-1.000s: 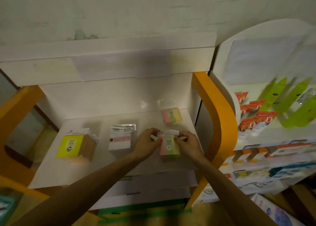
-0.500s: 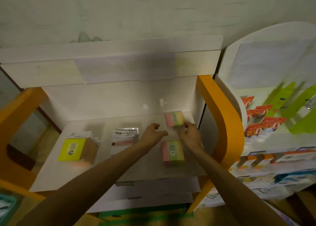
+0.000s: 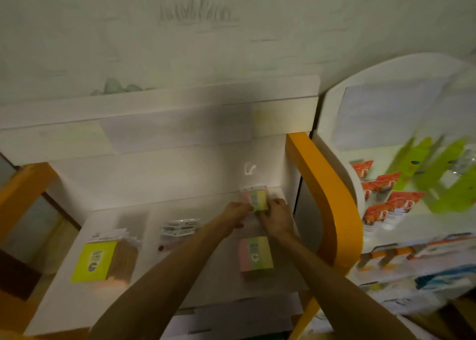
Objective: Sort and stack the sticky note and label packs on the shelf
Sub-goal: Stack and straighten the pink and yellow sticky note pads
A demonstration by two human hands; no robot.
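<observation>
I am seeing both hands at the back right of the shelf (image 3: pixel 77 298), the left hand (image 3: pixel 235 212) and right hand (image 3: pixel 277 217) each pinching the far striped pack (image 3: pixel 255 198). Another striped pack (image 3: pixel 255 254) is lying nearer, the yellow pack (image 3: pixel 94 261) far left.

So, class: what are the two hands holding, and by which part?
Both the left hand and right hand grip the rear pastel pack by its near lower corners.

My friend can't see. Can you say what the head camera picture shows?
Both hands, left hand and right hand, hold a pink, green and yellow sticky note pack at the back of a white shelf. A matching pack lies nearer, a yellow pack far left.
</observation>
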